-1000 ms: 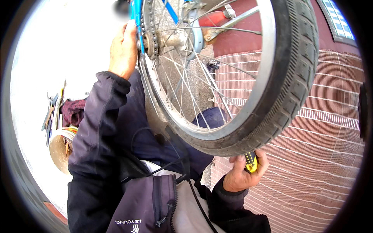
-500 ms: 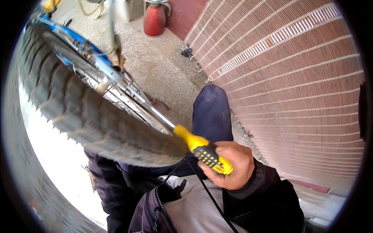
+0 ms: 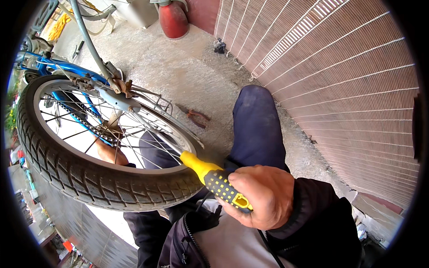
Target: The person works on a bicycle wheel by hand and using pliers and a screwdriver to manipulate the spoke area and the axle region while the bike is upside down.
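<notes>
My right hand [image 3: 268,196] is closed around the yellow and black handle of a screwdriver [image 3: 214,176]. The shaft runs up and left across the wheel's rim and spokes, its far end by a grey metal bracket [image 3: 111,98] on the bike frame; whether the tip touches it I cannot tell. The bicycle wheel [image 3: 100,192] with its knobbly black tyre fills the left side, in front of my lap. Through the spokes shows my left hand [image 3: 109,152], beyond the wheel and near the chain [image 3: 85,120]; its fingers are mostly hidden.
Pliers [image 3: 193,116] with red-brown handles lie on the concrete floor beyond the wheel. A black-handled tool [image 3: 78,50] lies farther left. At the back stands a red flask [image 3: 173,21]. A reed blind [image 3: 339,89] covers the right side, and my knee [image 3: 257,116] is beside it.
The wheel now appears more side-on, so its spokes, my left hand and the whole pliers show. My right hand and the screwdriver appear slightly lower. The earlier motion blur is gone.
</notes>
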Available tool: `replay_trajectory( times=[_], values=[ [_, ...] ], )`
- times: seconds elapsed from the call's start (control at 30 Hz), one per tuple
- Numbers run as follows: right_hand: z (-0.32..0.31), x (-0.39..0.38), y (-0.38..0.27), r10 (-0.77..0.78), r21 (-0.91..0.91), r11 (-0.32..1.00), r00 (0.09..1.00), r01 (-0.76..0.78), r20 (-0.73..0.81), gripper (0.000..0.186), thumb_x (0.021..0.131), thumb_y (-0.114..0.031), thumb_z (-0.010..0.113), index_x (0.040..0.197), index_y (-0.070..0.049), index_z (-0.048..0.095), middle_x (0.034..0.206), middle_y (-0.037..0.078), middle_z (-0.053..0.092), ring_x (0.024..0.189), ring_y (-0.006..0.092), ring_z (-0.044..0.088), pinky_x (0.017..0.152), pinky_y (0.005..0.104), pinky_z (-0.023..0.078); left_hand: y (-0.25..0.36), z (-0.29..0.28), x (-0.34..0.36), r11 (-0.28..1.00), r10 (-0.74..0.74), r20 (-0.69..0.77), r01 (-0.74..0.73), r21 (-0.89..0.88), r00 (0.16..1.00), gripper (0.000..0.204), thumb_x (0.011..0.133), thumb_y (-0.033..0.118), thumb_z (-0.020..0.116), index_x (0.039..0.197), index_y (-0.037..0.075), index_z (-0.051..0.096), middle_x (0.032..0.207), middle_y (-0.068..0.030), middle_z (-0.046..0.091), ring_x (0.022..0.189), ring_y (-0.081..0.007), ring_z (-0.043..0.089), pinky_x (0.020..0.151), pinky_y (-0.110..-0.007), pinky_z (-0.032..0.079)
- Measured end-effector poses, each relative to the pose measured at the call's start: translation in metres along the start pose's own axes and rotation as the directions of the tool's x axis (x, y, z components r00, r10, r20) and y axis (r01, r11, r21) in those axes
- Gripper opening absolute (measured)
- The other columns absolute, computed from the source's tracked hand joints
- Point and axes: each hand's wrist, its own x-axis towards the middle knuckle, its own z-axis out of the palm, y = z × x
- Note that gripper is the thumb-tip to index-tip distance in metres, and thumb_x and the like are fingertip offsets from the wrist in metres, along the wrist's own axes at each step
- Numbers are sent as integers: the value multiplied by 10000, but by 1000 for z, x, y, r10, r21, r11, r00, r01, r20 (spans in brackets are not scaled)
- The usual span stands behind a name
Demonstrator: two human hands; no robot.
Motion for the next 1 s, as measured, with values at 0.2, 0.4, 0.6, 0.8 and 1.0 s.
replay_trajectory(
  times=[0.2,0.4,0.6,0.8,1.0],
  values=[
    [-11,9,-4,185,33,982,982,-187,49,526,738,-153,775,1142,56,510,742,112,587,554,206,586,478,296,475,13,14,-19,997,24,58,-20,-74,998,421,946,376,466,1127,16,586,958,-130,640,810,-245,639,696,-407,568],
    [-3,2,2,61,139,988,998,-65,30,547,756,-81,739,1213,41,463,736,108,585,588,231,600,500,313,493,6,10,-15,995,53,100,-44,-89,994,394,947,362,454,1094,24,593,912,-125,638,798,-241,638,685,-426,580],
    [-11,6,-8,205,-34,979,976,-203,77,666,686,-283,857,1135,20,469,783,112,649,608,239,654,533,312,535,8,7,-18,997,71,109,-68,-24,991,455,955,399,444,1107,-7,580,945,-132,647,785,-242,650,671,-375,565],
    [-4,5,-3,127,102,986,991,-132,48,579,724,-185,808,1160,18,485,791,125,631,621,236,637,532,308,515,10,10,-14,1000,7,35,-6,-9,999,480,951,438,450,1104,7,595,943,-142,646,762,-253,653,683,-368,528],
    [-1,-2,-3,101,54,993,994,-103,48,603,727,-165,803,1185,21,459,807,138,625,608,253,632,522,317,510,2,-2,-3,999,32,96,-35,33,995,480,958,411,388,1168,3,528,1004,-174,647,845,-293,653,752,-427,559]
  ],
)
